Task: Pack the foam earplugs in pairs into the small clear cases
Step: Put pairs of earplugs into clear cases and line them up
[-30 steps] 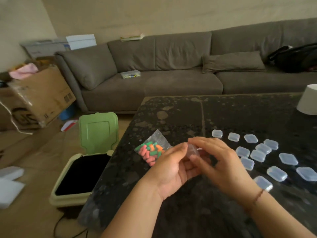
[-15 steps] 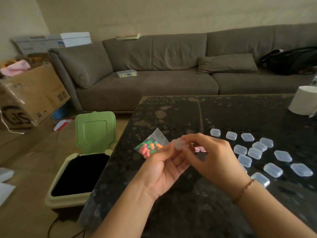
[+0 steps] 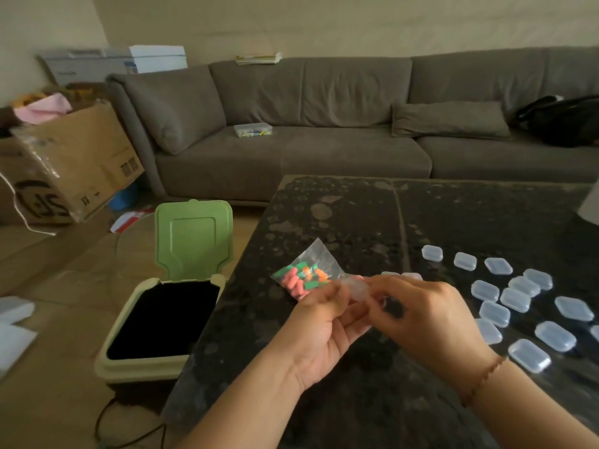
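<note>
Above the near left part of the dark table (image 3: 356, 222), my left hand (image 3: 321, 332) and my right hand (image 3: 428, 315) pinch one small clear case (image 3: 356, 286) between their fingertips. I cannot tell whether the case is open. Just behind my left hand lies a clear plastic bag (image 3: 306, 273) of pink, orange and green foam earplugs. Several more small clear cases (image 3: 515, 299) lie scattered on the table to the right of my hands. Two pale pieces (image 3: 402, 275) show just beyond my right fingers.
A green-lidded bin (image 3: 168, 306) stands open on the floor beside the table's left edge. A grey sofa (image 3: 324, 131) runs along the back, with a cardboard box (image 3: 74, 163) at the left. A white object (image 3: 591, 205) sits at the table's far right.
Both hands stayed together above the table and drifted slightly right. The clear case now sits more plainly between the fingertips. The camera shifted a little.
</note>
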